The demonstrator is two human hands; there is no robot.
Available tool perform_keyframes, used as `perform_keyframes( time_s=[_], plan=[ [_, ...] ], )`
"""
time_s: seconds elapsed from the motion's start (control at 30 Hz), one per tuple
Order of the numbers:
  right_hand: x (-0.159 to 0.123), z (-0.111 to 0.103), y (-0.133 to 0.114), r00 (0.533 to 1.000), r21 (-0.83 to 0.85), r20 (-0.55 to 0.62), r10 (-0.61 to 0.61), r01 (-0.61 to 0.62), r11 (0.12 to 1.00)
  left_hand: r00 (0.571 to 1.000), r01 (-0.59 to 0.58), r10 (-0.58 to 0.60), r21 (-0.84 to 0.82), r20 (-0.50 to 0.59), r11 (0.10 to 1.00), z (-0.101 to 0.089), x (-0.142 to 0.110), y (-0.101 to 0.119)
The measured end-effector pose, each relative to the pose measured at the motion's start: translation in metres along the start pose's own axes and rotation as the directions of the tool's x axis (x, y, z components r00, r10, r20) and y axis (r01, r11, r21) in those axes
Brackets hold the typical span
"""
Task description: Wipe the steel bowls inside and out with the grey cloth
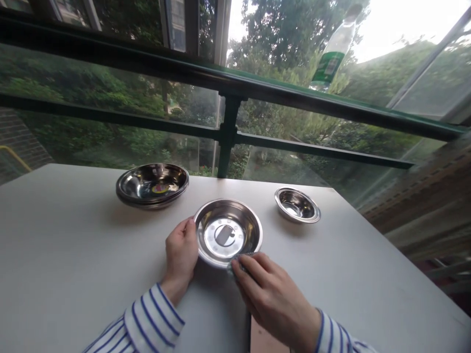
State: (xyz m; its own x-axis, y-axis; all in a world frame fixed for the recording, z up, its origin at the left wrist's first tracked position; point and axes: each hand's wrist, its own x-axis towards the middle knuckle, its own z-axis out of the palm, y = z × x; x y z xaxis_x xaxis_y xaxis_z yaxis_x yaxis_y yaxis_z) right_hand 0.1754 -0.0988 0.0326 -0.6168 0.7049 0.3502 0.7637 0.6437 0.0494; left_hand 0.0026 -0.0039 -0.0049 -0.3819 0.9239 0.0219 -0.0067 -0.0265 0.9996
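While the left hand pinches a round silver-metal bowl mid-frame, the right hand pinches a greyish pad at its rim.

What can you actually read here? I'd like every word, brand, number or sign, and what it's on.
No text can be read with certainty.
Green label on the bottle: markings too blurred to read.
Yellow and red sticker inside the top bowl of the stack: too small to read.
Dark mark on the floor of the held bowl: no legible letters; I can't tell whether it is print or reflection.
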Motion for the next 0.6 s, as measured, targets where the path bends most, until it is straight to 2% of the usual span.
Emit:
perform_keyframes(
  time_s=[0.07, 0.17, 0.23, 0.4, 0.6],
  plan=[
    [-0.003, -0.001, 0.005, 0.999, -0.044, 0.007, -0.048, 0.049, 0.998, 1.0, 0.001, -0.001, 0.0, -0.007, 1.0, 0.0, 0.0, 0.002],
    [-0.006, -0.003, 0.012, 1.0, -0.116, 0.001, 0.006, -0.006, 0.993, 1.0, 0.006, -0.006, 0.003, -0.024, 1.0, 0.001, 0.0, 0.002],
    [-0.001, -0.002, 0.008, 1.0, -0.138, 0.004, 0.028, -0.027, 0.99, 0.999, 0.006, -0.006, 0.002, -0.041, 1.0, 0.002, -0.001, 0.001],
    [0.022, 0.001, -0.016, 0.997, -0.116, 0.048, -0.067, 0.072, 0.991, 0.998, -0.01, 0.01, -0.001, -0.06, 1.0, 0.004, -0.003, 0.0],
    [0.021, -0.003, -0.008, 0.994, -0.123, 0.106, -0.038, 0.051, 0.991, 0.998, -0.004, 0.005, 0.011, -0.057, 1.0, 0.004, -0.005, 0.002]
  ],
)
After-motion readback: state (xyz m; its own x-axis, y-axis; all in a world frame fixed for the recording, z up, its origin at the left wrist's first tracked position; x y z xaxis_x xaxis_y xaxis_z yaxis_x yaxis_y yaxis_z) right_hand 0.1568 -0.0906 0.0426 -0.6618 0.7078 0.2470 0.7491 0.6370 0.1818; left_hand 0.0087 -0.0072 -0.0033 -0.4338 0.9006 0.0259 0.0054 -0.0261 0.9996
